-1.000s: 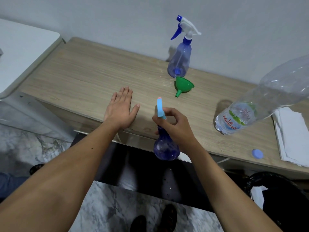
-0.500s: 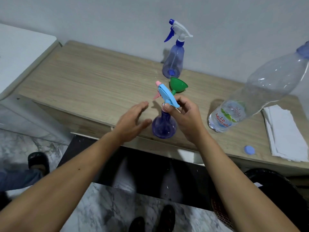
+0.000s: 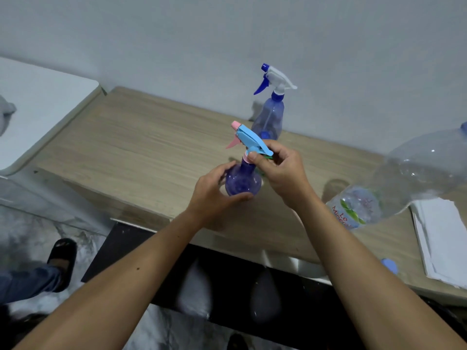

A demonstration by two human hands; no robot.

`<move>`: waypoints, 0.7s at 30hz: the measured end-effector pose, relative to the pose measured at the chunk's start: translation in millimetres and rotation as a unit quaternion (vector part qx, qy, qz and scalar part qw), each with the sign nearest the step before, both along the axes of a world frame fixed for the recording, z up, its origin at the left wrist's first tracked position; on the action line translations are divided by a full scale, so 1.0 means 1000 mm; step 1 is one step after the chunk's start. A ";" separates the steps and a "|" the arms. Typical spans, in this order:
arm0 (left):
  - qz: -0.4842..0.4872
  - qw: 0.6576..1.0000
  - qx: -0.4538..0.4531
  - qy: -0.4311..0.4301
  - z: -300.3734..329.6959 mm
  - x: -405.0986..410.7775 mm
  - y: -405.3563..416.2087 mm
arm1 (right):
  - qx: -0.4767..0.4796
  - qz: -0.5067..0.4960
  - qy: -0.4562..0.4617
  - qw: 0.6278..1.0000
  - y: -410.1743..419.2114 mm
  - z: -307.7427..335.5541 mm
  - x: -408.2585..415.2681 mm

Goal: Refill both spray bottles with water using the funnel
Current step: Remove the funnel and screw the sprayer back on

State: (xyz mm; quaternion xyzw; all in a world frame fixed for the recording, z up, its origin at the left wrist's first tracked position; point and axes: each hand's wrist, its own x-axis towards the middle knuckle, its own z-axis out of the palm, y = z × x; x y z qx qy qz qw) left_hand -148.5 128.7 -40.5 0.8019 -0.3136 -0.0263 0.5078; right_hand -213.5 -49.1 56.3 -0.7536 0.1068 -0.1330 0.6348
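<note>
A small round purple spray bottle (image 3: 243, 181) with a light-blue and pink trigger head (image 3: 250, 140) is upright above the wooden table (image 3: 141, 147). My left hand (image 3: 214, 195) grips its round body. My right hand (image 3: 280, 173) pinches the neck just under the trigger head. A taller blue spray bottle (image 3: 269, 120) with a white and blue trigger stands behind, near the wall. The green funnel is almost wholly hidden behind my right hand. A large clear water bottle (image 3: 394, 188) stands at the right.
A stack of white paper napkins (image 3: 441, 238) lies at the table's right end, with a blue bottle cap (image 3: 390, 266) near the front edge. A white surface (image 3: 38, 104) adjoins the table on the left. A sandalled foot (image 3: 62, 261) shows on the marble floor.
My right hand lifted the purple spray bottle from below the table edge onto the table area. My left hand left the tabletop and closed round the bottle's body.
</note>
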 end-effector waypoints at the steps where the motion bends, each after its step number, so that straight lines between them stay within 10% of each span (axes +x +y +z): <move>1: 0.010 1.000 0.002 0.009 0.002 0.005 -0.002 | -0.002 -0.001 -0.002 1.000 -0.002 -0.001 0.008; 21: 0.042 0.995 -0.048 0.077 0.004 0.156 -0.014 | -0.033 -0.095 -0.001 0.995 0.002 -0.002 0.159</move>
